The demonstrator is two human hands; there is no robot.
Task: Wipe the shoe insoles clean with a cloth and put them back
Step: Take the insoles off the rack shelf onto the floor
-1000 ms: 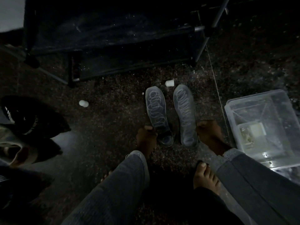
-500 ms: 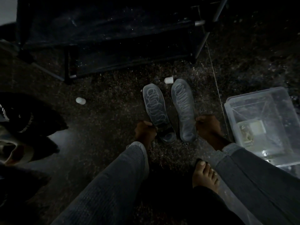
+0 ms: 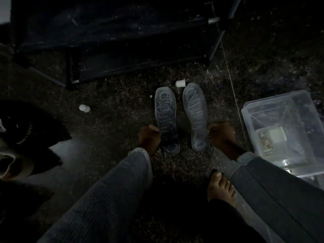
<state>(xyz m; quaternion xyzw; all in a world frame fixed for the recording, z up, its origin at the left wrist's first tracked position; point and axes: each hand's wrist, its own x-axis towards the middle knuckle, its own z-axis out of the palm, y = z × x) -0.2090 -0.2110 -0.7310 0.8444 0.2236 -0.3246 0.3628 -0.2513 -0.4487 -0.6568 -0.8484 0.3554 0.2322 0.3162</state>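
Two grey insoles with pale looping marks lie side by side on the dark speckled floor, toes pointing away from me. My left hand (image 3: 149, 137) pinches the left edge of the left insole (image 3: 165, 118) near its heel. My right hand (image 3: 221, 135) has curled fingers against the right edge of the right insole (image 3: 195, 114) near its heel. Both insoles lie flat. No cloth can be made out in the dim light. A dark shoe (image 3: 26, 127) and a second shoe with a pale inside (image 3: 14, 163) sit at the far left.
A black rack (image 3: 122, 41) stands beyond the insoles. A clear plastic box (image 3: 249, 109) holding small items is at the right. Two small white caps (image 3: 84, 108) (image 3: 180, 83) lie on the floor. My bare foot (image 3: 220, 188) rests near my right sleeve.
The view has drifted a little. Both hands stay at the heel ends of the insoles, and the insoles have barely moved.
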